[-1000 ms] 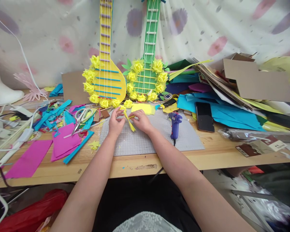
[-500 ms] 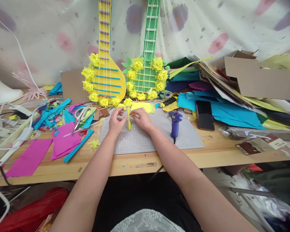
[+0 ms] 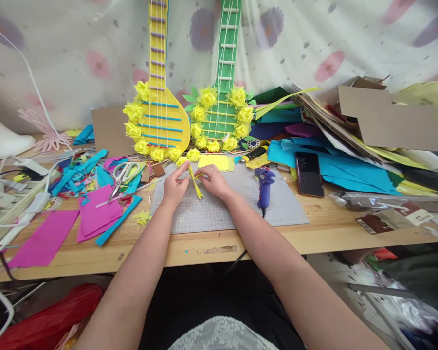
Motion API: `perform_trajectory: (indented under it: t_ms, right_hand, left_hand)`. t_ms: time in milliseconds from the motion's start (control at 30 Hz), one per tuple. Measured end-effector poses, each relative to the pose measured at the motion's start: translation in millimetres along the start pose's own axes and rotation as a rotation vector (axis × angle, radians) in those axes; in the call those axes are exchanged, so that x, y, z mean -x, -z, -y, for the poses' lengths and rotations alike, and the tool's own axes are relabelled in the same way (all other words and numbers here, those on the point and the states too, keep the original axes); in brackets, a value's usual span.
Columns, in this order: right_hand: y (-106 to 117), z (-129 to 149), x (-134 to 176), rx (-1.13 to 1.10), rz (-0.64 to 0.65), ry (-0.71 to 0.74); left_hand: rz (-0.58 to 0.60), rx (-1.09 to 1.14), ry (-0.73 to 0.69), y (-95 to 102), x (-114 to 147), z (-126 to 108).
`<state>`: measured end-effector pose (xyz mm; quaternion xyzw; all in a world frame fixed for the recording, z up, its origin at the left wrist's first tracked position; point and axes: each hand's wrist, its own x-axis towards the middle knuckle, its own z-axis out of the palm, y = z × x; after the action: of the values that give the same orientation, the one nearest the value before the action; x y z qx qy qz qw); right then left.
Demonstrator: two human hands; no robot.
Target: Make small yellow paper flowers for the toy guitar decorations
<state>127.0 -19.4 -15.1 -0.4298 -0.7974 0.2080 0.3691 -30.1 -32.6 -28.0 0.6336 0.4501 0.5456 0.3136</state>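
Note:
A narrow bundle of yellow paper strips [image 3: 194, 185] stands between my hands above the grey cutting mat [image 3: 219, 209], its lower end fanning out. My right hand [image 3: 214, 182] pinches it from the right with thumb and index finger. On the other side, my left hand [image 3: 175, 185] has thumb and index finger apart, the index fingertip close to the bundle's upper end; whether it touches is unclear. Just beyond my hands lies a piece of yellow paper [image 3: 216, 162]. A blue glue gun [image 3: 264, 188] stands on the mat to the right.
Yellow and green paper instruments [image 3: 164, 124] with yellow paper flowers lean at the back. Scissors [image 3: 122, 179], magenta sheets [image 3: 45, 238] and blue scraps lie left. To the right are a phone [image 3: 309, 174], blue paper [image 3: 350, 165] and stacked cardboard [image 3: 390, 116].
The yellow bundle has tilted, its lower end swinging slightly right. My left hand's fingers have shifted a little, with the index finger now straighter. The phone screen has lit up.

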Motion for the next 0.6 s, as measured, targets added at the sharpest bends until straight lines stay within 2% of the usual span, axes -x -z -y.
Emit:
perform_trajectory:
  t_ms: [200,333,467,600]
  right_hand:
    - [0.1,0.0,0.1,0.005,0.005,-0.010]
    - [-0.2,0.2,0.2,0.017,-0.002,-0.015]
    - [-0.8,-1.7,-0.3,0.029,-0.044,-0.050]
    - [-1.4,-3.8,-0.8,0.030,-0.095,-0.078]
  left_hand:
    - [0.006,0.080,0.043,-1.6,-1.2,0.3]
    - [-0.002,0.027,0.051,-0.6,-1.5,-0.5]
    - [-0.051,0.008,0.071,0.4,-2.5,3.3]
    - [-0.053,0.044,0.098,0.1,-3.6,8.3]
